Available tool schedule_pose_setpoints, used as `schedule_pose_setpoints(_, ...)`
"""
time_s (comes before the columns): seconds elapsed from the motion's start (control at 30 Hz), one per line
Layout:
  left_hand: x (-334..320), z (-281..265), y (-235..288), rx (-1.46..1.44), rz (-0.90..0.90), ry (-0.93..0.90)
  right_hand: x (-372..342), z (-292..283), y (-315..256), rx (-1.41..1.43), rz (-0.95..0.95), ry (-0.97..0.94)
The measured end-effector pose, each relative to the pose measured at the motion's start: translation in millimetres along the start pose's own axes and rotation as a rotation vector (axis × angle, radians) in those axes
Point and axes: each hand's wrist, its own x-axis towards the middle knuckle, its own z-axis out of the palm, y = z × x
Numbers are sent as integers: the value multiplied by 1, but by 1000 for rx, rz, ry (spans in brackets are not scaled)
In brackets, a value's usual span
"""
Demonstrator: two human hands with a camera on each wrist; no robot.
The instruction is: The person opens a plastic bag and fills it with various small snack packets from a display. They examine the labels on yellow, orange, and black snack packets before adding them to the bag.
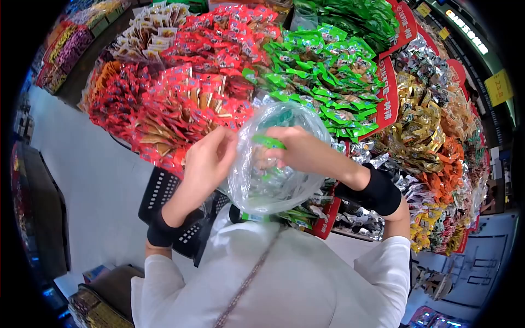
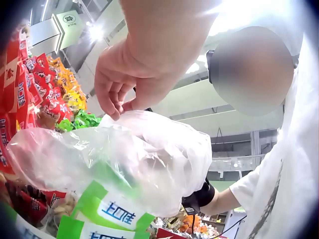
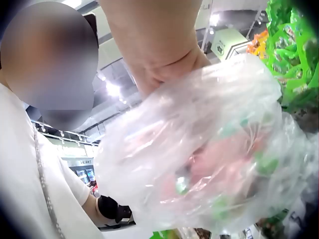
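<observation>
In the head view, the clear bag (image 1: pixel 249 191) is open-mouthed between the two hands, in front of the person's white shirt (image 1: pixel 262 273). The left hand (image 1: pixel 210 156) pinches its rim on the left, thumb and fingers close together; the right hand (image 1: pixel 298 146) holds a green packet (image 1: pixel 268 141) at the bag's mouth, fingers drawn in on it. Red packs (image 1: pixel 219 38) lie heaped beyond the left hand, green packs (image 1: pixel 344 98) beyond the right, gold packs (image 1: pixel 413 109) farther right, and a black basket (image 1: pixel 150 202) shows near the left forearm. In the left wrist view, the left hand's fingertips meet on the bag's upper edge, with labelled packs (image 2: pixel 112 206) just below the bag. In the right wrist view, the right hand is blurred behind the plastic, so its grip cannot be told there; green packs rise at the upper right
</observation>
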Motion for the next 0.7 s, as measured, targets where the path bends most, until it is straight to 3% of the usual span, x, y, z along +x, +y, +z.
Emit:
schedule_pose_setpoints(0.1,3,-2,4,48,44,75,13,14,26,-198,-171,81)
schedule_pose_setpoints(0.13,4,-2,2,52,9,28,17,7,21,-184,-1,-72)
schedule_pose_setpoints(0.23,5,6,-2,30,-23,-74,25,14,42,-365,-87,67)
schedule_pose_setpoints(0.27,6,6,-3,3,-94,-160,22,11,49,-327,-124,82)
schedule_pose_setpoints(0.37,7,13,-30,-116,45,-118,9,-38,3,-198,-169,147)
schedule_pose_setpoints(0.4,7,15,-30,-342,-16,-102,8,-57,-7,-149,-139,181)
schedule_pose_setpoints(0.43,8,16,-29,-337,89,-25,10,-76,-5,-184,-234,317)
schedule_pose_setpoints(0.5,8,16,-27,-329,300,123,16,-115,11,-340,-238,573)
schedule_pose_setpoints(0.57,6,13,-23,-383,355,113,24,-149,40,-608,-86,707)
schedule_pose_setpoints(0.63,6,14,-17,-425,398,113,32,-165,63,-552,-12,620)
schedule_pose_setpoints(0.67,5,18,-21,-588,267,85,40,-167,75,-577,21,602)
schedule_pose_setpoints(0.7,7,18,-23,-572,215,67,47,-167,88,-602,55,585)
